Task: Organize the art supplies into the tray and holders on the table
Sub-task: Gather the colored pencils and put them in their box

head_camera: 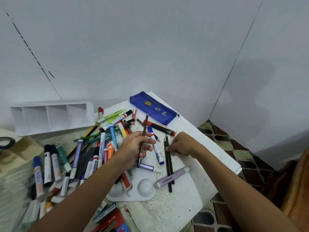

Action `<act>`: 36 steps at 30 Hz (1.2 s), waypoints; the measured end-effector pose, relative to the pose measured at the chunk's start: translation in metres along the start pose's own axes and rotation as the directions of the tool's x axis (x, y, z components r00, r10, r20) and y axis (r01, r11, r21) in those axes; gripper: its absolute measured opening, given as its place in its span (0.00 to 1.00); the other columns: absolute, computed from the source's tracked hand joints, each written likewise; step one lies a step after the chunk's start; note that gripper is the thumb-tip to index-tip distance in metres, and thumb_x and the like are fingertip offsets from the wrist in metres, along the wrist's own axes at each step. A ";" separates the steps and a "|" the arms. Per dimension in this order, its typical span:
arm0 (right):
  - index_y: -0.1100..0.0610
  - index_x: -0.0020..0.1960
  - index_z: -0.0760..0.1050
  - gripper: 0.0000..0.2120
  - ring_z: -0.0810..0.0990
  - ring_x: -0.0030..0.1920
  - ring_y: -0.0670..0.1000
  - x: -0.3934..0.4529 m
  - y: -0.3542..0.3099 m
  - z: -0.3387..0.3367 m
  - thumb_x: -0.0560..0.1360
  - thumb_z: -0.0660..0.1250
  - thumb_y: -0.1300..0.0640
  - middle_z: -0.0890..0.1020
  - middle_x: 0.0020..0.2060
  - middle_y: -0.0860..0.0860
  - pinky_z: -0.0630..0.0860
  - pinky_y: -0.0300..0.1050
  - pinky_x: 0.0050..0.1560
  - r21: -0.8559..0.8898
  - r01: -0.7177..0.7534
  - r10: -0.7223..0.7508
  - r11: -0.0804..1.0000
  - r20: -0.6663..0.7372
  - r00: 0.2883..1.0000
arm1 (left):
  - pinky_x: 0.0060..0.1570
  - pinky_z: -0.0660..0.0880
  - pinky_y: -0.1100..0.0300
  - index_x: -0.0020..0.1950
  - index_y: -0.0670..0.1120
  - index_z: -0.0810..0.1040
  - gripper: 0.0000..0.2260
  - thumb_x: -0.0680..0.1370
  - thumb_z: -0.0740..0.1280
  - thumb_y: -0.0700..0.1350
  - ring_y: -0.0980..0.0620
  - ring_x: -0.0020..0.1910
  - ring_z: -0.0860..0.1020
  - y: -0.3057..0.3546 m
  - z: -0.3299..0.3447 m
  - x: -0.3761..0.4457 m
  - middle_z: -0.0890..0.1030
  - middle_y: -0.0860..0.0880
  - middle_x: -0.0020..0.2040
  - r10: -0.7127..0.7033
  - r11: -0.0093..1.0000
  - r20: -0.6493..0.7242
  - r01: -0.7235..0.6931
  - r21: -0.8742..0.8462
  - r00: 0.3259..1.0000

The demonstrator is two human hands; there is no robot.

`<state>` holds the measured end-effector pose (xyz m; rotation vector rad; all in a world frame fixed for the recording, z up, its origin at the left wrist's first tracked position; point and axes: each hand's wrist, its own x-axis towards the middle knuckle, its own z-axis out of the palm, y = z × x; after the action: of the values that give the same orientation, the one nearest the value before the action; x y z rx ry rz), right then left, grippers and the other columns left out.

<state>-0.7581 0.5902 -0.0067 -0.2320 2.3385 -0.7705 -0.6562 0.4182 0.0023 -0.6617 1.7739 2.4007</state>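
L hand [133, 146] grips a long brown wooden pencil [144, 136], tip up, just left of the two dark pencils [168, 163] lying side by side on the white table [192, 190]. R hand [181, 144] pinches those two w/ curled fingertips. White divided holder [50, 118] sits well left of them, blue mesh pencil pouch [153, 108] beyond.

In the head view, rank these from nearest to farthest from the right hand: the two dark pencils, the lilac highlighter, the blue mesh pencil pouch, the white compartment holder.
1. Two dark pencils: at the fingertips of the right hand.
2. Lilac highlighter: just below, lying across the pencils.
3. Blue mesh pencil pouch: beyond, by the wall.
4. White compartment holder: far left.
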 end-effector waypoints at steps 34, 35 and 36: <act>0.52 0.37 0.77 0.09 0.77 0.37 0.45 -0.019 -0.009 0.049 0.76 0.67 0.59 0.80 0.35 0.46 0.70 0.38 0.36 0.277 0.397 -0.199 0.875 -0.543 0.816 | 0.29 0.77 0.58 0.54 0.38 0.76 0.09 0.82 0.56 0.35 0.47 0.35 0.81 -0.005 0.001 0.004 0.83 0.40 0.41 0.037 0.992 -0.025 -0.040 -0.116 0.999; 0.54 0.38 0.78 0.10 0.77 0.36 0.46 -0.018 -0.013 0.047 0.77 0.66 0.61 0.81 0.35 0.47 0.70 0.38 0.36 0.391 0.418 -0.176 0.820 -0.523 0.834 | 0.32 0.79 0.56 0.53 0.38 0.77 0.10 0.82 0.56 0.35 0.46 0.37 0.83 -0.005 0.002 0.005 0.83 0.40 0.42 0.040 0.990 -0.038 -0.045 -0.132 0.998; 0.56 0.39 0.78 0.10 0.76 0.34 0.47 -0.018 -0.017 0.045 0.78 0.66 0.62 0.80 0.35 0.49 0.71 0.38 0.34 0.509 0.424 -0.155 0.749 -0.487 0.860 | 0.35 0.81 0.54 0.53 0.38 0.77 0.10 0.82 0.56 0.34 0.45 0.40 0.84 -0.005 0.004 0.006 0.83 0.40 0.42 0.047 0.988 -0.055 -0.054 -0.143 0.997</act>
<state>-0.7163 0.5621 -0.0143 -0.1680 2.3065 -1.8475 -0.6608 0.4220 -0.0035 -0.7080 1.6666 2.5885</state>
